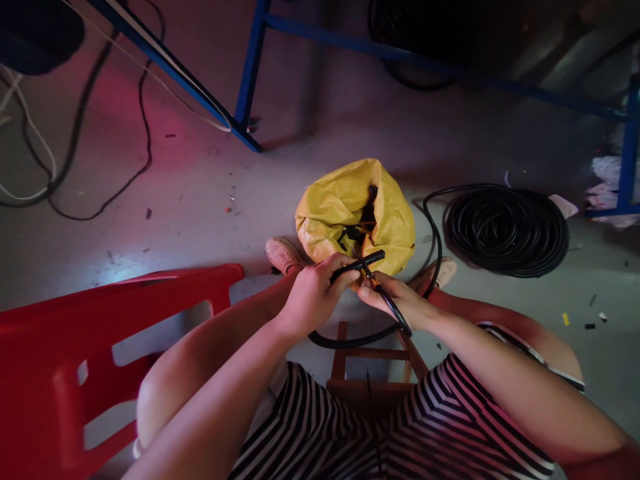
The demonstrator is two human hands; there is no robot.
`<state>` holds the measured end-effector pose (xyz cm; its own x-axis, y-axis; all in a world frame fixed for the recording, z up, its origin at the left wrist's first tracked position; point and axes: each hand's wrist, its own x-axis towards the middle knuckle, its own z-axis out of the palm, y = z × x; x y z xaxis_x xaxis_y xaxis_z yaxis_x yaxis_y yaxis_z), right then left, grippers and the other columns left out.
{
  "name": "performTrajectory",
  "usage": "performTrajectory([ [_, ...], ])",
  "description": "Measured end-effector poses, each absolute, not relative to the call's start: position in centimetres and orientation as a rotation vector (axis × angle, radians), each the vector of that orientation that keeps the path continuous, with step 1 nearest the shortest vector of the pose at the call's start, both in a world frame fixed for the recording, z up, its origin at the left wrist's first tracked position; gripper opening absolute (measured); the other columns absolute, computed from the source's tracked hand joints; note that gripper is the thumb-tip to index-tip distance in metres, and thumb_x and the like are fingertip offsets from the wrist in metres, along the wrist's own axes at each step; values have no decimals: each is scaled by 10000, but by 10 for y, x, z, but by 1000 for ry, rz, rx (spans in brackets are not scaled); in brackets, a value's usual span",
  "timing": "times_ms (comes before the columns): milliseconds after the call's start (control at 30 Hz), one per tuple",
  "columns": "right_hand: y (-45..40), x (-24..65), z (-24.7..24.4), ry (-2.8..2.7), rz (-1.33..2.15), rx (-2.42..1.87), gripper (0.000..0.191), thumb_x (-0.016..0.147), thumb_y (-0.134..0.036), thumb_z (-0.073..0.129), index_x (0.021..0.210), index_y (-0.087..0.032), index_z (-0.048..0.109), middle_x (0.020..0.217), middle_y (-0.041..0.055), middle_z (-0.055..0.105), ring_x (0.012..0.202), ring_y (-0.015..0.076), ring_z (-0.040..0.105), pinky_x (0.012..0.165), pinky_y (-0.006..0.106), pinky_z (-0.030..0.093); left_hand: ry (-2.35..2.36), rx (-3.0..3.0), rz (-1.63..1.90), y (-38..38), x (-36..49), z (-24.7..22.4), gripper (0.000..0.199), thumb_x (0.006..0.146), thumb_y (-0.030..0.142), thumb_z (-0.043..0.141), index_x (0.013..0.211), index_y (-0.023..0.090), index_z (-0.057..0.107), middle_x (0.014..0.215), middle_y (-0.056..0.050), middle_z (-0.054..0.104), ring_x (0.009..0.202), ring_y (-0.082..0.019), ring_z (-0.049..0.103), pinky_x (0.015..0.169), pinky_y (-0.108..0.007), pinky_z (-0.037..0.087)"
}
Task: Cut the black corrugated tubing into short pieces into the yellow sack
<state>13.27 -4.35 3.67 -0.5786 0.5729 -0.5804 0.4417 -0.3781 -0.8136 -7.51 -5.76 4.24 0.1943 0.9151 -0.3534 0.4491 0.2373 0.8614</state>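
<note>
My left hand [316, 293] is closed on a black ribbed cable [373, 259], whose end sticks out to the right past the fingers. In my right hand [395, 299] is a pair of scissors [370, 273] with dark handles, crossing the cable close to my left fingers. Just beyond both hands a yellow sack [335, 207] stands open on the floor, with dark pieces inside. The cable loops below my hands and runs off to the right, toward a large black coil [507, 230].
To the left is a red plastic stool [125, 300]. A blue metal frame [245, 73] crosses the top. Loose cables [145, 113] lie on the floor at upper left. Below my hands is a wooden stool [373, 353]; small scraps dot the floor at right.
</note>
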Motion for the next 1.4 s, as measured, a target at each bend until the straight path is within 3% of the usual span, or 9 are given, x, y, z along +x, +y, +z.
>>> performTrajectory([
  [133, -39, 133, 40, -1774, 2102, -1332, 572, 940, -743, 549, 1053, -185, 598, 1002, 56, 603, 971, 226, 576, 882, 352, 470, 1450, 1438, 465, -57, -74, 45, 156, 988, 319, 588, 972, 186, 667, 915, -48, 758, 835, -202, 698, 824, -328, 531],
  [367, -45, 135, 26, -1734, 2066, -1399, 636, 910, -798, 538, 968, -169, 612, 874, 28, 595, 827, 186, 553, 728, 286, 419, 1465, 1501, 398, -58, -77, 45, 166, 992, 322, 585, 934, 187, 664, 869, -43, 741, 805, -193, 686, 773, -304, 511],
  [600, -53, 132, 16, -1702, 2063, -1576, 713, 827, -902, 509, 719, -197, 521, 593, -14, 514, 575, 147, 503, 553, 258, 336, 1487, 1462, 420, -57, -81, 29, 193, 980, 344, 570, 890, 195, 655, 805, -33, 718, 764, -179, 665, 744, -292, 497],
  [1033, -58, 127, 5, -1444, 2250, -1711, 685, 760, -873, 645, 704, -202, 520, 551, -29, 546, 449, 120, 543, 458, 229, 402, 1500, 1318, 436, -58, -81, 10, 230, 915, 370, 583, 768, 199, 629, 702, -16, 634, 696, -170, 580, 672, -284, 464],
  [1400, -58, 125, -2, -1379, 2310, -1771, 597, 810, -745, 727, 734, -176, 564, 497, -54, 538, 398, 81, 522, 395, 176, 408, 1521, 1296, 333, -59, -81, -3, 254, 910, 368, 553, 722, 198, 556, 682, 5, 569, 639, -148, 510, 644, -284, 405],
])
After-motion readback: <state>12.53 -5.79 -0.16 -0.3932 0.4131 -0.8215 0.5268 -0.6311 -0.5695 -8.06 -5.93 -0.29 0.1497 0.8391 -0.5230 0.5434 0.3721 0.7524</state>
